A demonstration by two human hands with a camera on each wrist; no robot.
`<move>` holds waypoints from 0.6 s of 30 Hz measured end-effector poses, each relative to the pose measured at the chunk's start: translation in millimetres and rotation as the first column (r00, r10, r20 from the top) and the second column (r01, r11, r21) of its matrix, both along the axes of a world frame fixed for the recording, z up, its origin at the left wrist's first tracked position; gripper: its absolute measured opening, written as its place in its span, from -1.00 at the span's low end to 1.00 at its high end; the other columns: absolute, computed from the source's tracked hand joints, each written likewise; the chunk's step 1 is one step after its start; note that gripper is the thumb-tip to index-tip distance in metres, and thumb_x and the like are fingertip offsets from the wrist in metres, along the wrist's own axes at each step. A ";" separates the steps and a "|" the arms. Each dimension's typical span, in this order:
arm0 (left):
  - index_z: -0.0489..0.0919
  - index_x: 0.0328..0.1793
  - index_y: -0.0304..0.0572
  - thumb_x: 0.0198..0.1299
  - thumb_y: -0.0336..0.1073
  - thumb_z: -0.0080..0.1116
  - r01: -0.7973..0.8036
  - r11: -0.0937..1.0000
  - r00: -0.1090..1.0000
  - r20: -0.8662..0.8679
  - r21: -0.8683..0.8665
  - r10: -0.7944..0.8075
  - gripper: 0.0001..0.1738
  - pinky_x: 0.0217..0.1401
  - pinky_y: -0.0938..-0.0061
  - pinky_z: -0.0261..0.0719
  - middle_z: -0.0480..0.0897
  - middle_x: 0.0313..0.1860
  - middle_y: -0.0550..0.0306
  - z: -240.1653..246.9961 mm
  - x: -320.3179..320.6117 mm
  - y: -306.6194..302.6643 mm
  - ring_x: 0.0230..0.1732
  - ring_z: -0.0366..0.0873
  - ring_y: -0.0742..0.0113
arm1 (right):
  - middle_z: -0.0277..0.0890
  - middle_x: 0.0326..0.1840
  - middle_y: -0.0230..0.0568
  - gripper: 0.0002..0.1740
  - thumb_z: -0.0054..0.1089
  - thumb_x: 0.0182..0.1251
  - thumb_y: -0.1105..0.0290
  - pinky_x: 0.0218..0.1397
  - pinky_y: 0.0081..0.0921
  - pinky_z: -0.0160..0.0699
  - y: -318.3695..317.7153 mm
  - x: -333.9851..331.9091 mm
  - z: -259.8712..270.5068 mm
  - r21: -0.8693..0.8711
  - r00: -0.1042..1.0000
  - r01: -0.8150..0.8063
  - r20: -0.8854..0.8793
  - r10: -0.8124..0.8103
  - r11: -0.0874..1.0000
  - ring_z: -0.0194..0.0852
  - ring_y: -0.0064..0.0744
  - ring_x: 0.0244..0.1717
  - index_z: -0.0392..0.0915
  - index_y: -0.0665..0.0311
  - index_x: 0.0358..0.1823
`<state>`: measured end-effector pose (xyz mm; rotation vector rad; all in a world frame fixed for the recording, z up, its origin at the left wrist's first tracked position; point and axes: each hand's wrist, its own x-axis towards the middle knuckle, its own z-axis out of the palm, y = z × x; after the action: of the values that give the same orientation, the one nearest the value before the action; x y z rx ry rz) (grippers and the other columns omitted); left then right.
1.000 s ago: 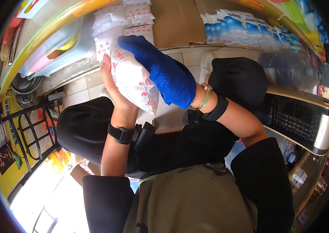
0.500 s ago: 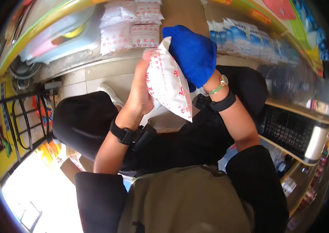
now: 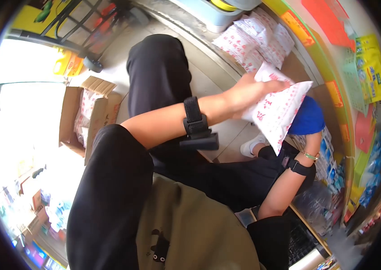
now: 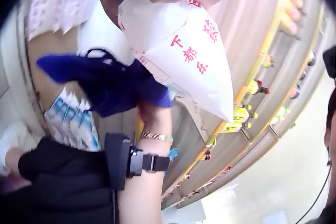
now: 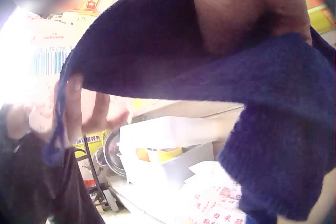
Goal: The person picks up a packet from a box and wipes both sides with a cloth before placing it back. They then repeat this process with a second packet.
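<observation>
the head view shows the left hand [image 3: 253, 92] clamped on the top edge of a bag [image 3: 280, 112], held in the air in front of a shelf [image 3: 318, 60] and near a stack of like bags [image 3: 253, 40]. a cardboard box [image 3: 87, 117] stands on the floor, well apart. only the left wrist view shows the bag's lower face: puffed, white, with red characters, lying against the blue cloth [image 4: 105, 79] beneath it. the right wrist view alone shows the right hand [image 5: 247, 8] draped in that cloth; whether its fingers grip it i cannot tell. a white tub [image 5: 168, 145] sits behind.
</observation>
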<state>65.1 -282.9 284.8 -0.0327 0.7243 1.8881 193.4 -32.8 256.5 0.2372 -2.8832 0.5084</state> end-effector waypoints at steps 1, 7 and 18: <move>0.50 0.01 -0.36 0.06 -0.24 0.26 -0.098 0.994 0.961 -0.263 -0.053 0.081 -0.57 -0.24 0.57 0.57 0.63 -0.19 0.08 10.3 -9.5 -6.8 -0.27 0.62 0.43 | 0.52 -0.13 -0.02 -0.68 0.13 0.11 0.43 -0.06 -0.39 0.46 -0.1 -7.4 -5.1 0.019 1.000 0.016 0.019 -0.016 1.000 0.51 -0.06 -0.13 0.50 0.27 -0.06; 0.51 0.02 -0.39 0.09 -0.30 0.22 -0.785 0.616 0.364 -0.850 -0.061 0.380 -0.60 -0.18 0.58 0.55 0.63 -0.20 0.07 71.3 -18.4 -113.3 -0.24 0.59 0.44 | 0.53 -0.18 0.15 -0.71 0.19 0.00 0.43 -0.05 -0.28 0.47 3.9 -26.4 -50.7 0.184 0.737 0.191 0.622 -0.264 0.964 0.51 0.02 -0.10 0.56 0.41 -0.21; 0.46 -0.05 -0.44 -0.05 -0.35 0.40 -0.958 -0.204 0.235 -0.958 -0.200 -0.165 -0.52 -0.14 0.53 0.55 0.63 -0.21 -0.03 -46.9 -46.6 -428.2 -0.21 0.60 0.39 | 0.55 -0.35 0.05 -0.78 0.22 0.04 0.31 -0.20 -0.19 0.46 -91.7 -49.5 1.2 0.263 0.776 0.247 0.523 -0.352 0.933 0.51 0.06 -0.24 0.54 0.25 -0.29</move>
<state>18.6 -711.0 237.9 -0.4987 3.2725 1.5116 143.8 -124.5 257.6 -0.4314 -3.4467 0.2865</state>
